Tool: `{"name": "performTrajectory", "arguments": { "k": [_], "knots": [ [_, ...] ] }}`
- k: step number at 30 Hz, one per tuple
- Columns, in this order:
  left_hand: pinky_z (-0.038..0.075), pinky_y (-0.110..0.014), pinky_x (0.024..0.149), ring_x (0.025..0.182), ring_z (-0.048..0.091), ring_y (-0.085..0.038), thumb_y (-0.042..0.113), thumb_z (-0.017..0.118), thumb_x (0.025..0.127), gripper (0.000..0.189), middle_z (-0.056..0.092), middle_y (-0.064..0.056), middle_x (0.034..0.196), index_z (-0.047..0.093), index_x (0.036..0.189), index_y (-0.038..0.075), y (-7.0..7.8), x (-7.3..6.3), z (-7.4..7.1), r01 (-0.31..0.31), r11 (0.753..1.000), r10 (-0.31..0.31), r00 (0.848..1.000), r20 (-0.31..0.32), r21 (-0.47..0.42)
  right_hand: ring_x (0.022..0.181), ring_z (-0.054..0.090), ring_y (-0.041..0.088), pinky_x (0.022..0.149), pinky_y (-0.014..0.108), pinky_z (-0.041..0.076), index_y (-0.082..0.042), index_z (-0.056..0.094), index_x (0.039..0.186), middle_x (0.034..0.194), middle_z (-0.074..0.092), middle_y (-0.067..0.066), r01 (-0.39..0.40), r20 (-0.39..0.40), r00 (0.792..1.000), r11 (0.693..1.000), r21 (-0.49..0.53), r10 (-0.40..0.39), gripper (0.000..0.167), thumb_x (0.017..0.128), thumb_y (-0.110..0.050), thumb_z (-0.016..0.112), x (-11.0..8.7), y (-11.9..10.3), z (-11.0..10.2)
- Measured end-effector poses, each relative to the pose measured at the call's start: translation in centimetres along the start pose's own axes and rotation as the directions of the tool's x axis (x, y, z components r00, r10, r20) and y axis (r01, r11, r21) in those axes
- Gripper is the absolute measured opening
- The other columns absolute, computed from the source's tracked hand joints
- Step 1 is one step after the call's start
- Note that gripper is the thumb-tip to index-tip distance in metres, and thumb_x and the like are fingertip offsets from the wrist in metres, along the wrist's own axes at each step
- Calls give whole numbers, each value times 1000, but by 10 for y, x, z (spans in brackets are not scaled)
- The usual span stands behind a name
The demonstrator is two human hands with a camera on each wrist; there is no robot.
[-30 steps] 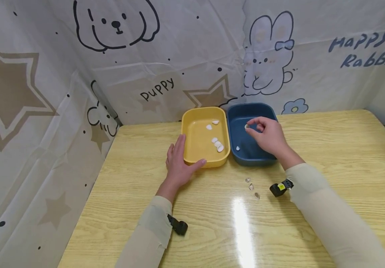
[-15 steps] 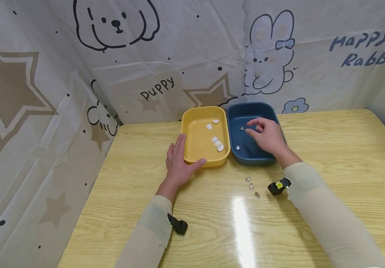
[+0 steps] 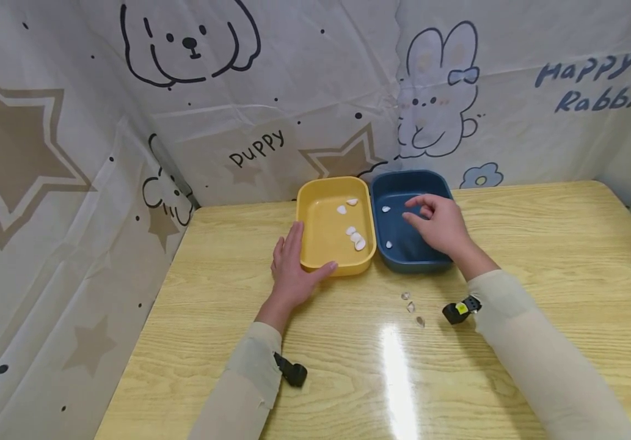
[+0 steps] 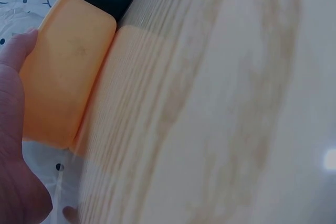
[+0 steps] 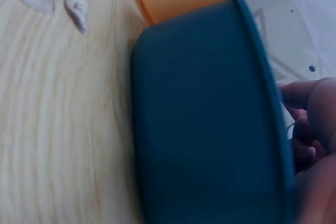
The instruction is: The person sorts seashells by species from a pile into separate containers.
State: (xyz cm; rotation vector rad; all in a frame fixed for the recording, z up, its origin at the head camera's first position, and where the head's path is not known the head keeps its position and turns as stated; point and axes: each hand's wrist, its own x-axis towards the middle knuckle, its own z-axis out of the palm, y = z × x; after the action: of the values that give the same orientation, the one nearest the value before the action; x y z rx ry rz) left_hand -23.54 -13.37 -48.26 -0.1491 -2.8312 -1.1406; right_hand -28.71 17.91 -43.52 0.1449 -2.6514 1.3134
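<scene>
My left hand (image 3: 293, 269) rests against the near left corner of a yellow plastic box (image 3: 315, 244), fingers along its side and thumb at the front rim. Several white seashells (image 3: 359, 242) lie inside it. Over the blue box (image 3: 414, 266) on its right hovers my right hand (image 3: 441, 226), thumb and forefinger apart with nothing between them. Two small shells sit in that box, one shell (image 3: 385, 209) left of the fingertips and another shell (image 3: 389, 244) nearer the front. In the right wrist view, the blue box's wall (image 5: 210, 114) hides its inside.
Three small shells (image 3: 410, 307) lie in a row on the wooden table (image 3: 342, 354) in front of the blue box. Behind both boxes rises a printed cloth (image 3: 271, 91) with cartoon animals. The two boxes stand side by side.
My right thumb and forefinger have let go of a small shell over the blue box. It has come to lie farther left inside. My left hand stays at the yellow box.
</scene>
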Motion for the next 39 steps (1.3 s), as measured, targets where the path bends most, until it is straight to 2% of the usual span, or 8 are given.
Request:
{"name": "performTrajectory", "arguments": {
  "k": [8,16,21,30,39],
  "knots": [
    [4,-58,114,149,-3,-29,73,69,77,111,2,18,165,1,159,42,-1,-1,1,-9,1000,9,1000,-6,-11,61,40,26,52,31,30,-5,71,109,69,36,5,64,15,998,998,6,-64,23,94,-22,72,-21,-12,-9],
    [5,-59,114,149,-1,-31,74,69,77,112,2,18,165,4,161,37,-4,-1,2,-7,1000,7,1000,-5,-4,60,39,24,56,34,31,-8,71,105,67,37,3,138,49,989,990,-9,-137,21,93,-26,74,-50,-19,-12],
    [5,-59,113,149,-2,-30,74,68,77,112,2,18,165,3,161,39,-5,-1,2,-8,1000,8,1000,-2,-5,60,39,23,56,33,31,-8,71,104,66,36,3,136,60,989,991,-8,-135,23,92,-27,76,-68,-24,-15],
    [7,-61,113,149,0,-34,76,67,77,112,3,17,165,4,161,36,-5,2,2,-30,1000,30,999,-12,6,56,36,20,54,33,29,-12,72,101,62,33,-1,160,72,985,987,-5,-159,22,87,-27,80,-88,-26,-14],
    [6,-61,113,149,0,-34,74,68,77,112,3,16,165,6,162,34,-4,1,2,-36,999,36,999,-16,-2,60,37,20,54,31,29,-8,73,103,65,34,0,91,97,991,996,15,-92,26,86,-25,82,-105,-23,-5]
  ]
}}
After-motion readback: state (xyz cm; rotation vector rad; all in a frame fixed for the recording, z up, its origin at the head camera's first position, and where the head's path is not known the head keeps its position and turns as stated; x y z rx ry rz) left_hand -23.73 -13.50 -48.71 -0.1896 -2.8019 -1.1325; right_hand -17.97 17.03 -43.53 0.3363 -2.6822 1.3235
